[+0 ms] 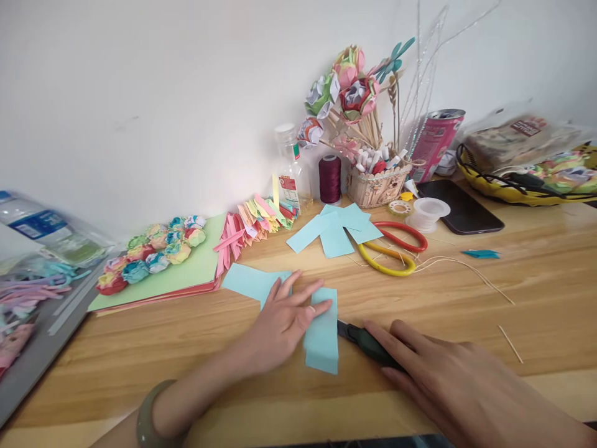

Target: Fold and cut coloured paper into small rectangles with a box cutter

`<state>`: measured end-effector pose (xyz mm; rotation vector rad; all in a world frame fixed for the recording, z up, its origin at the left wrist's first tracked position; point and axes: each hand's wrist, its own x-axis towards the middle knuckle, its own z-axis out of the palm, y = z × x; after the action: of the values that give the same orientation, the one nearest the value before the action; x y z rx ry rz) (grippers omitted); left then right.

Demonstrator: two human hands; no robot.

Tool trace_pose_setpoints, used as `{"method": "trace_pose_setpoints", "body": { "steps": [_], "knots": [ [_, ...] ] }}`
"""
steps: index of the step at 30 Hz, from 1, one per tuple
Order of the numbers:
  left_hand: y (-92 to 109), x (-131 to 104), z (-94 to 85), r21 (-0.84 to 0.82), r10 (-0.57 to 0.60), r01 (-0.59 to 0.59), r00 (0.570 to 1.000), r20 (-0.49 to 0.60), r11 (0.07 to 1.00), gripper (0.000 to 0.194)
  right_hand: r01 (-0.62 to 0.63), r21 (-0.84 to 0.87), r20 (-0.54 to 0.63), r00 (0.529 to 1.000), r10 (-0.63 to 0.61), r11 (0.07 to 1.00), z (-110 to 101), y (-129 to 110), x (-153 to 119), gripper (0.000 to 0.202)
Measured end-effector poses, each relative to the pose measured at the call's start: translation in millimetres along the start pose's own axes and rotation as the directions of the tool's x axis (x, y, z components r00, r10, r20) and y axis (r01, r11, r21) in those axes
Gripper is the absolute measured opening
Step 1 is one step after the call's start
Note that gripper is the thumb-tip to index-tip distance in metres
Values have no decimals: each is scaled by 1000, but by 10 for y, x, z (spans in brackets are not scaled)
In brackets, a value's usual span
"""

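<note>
My left hand (284, 317) lies with its fingers spread over light blue paper. Under its fingertips is a folded blue paper strip (323, 339), its near end slightly raised. Another blue paper piece (247, 280) extends to the left beneath the same hand. My right hand (433, 373) is closed around a dark green utility knife (373, 347), whose blade points left and meets the strip's right edge. Beyond the hands, several cut blue paper pieces (336, 239) overlap in a loose pile, partly covering scissors with red and yellow handles (389, 267).
Left of the hands, folded paper flowers (156, 252) rest on a green paper stack (186, 280). Along the wall stand a glass bottle (291, 155), a maroon thread spool (330, 180) and a flower basket (377, 186). A black phone (461, 208) and loose string (480, 280) lie right.
</note>
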<state>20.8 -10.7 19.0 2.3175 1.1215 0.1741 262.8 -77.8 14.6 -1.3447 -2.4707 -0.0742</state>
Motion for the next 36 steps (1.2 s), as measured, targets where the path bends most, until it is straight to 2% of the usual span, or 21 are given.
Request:
{"method": "trace_pose_setpoints", "body": {
  "steps": [3,5,8,12,19,23,26,31,34,36],
  "knots": [
    [-33,0,6,16,-4,4,1000,-20,1000,44,82,-68,4,997,-82,994,47,-27,36,39],
    [-51,7,24,104,9,-6,1000,-25,995,47,85,-117,-5,996,-86,990,68,-32,42,39],
    [-76,18,59,227,34,-38,999,24,973,64,84,-182,3,996,-85,980,86,-27,56,40],
    [-102,26,85,282,42,-54,998,49,958,64,77,-281,19,997,-74,957,109,-6,100,41],
    [-140,26,108,303,84,-90,996,33,949,66,32,-339,26,999,-25,940,165,3,130,52],
    [-149,20,105,305,99,-103,995,29,947,65,-53,-427,-26,999,47,903,134,95,166,40],
    [-136,24,81,286,90,-98,995,41,953,63,-101,-494,-40,995,94,863,112,223,174,39],
    [-110,60,43,277,90,-82,996,-15,957,49,-114,-451,-38,993,109,885,112,352,156,45],
    [-97,73,53,229,180,-156,980,-89,961,40,-66,-382,-71,997,43,922,118,327,203,46],
    [-83,68,73,152,232,-213,965,-122,965,41,-24,-276,-107,994,-6,961,140,264,285,43]
  ]
}}
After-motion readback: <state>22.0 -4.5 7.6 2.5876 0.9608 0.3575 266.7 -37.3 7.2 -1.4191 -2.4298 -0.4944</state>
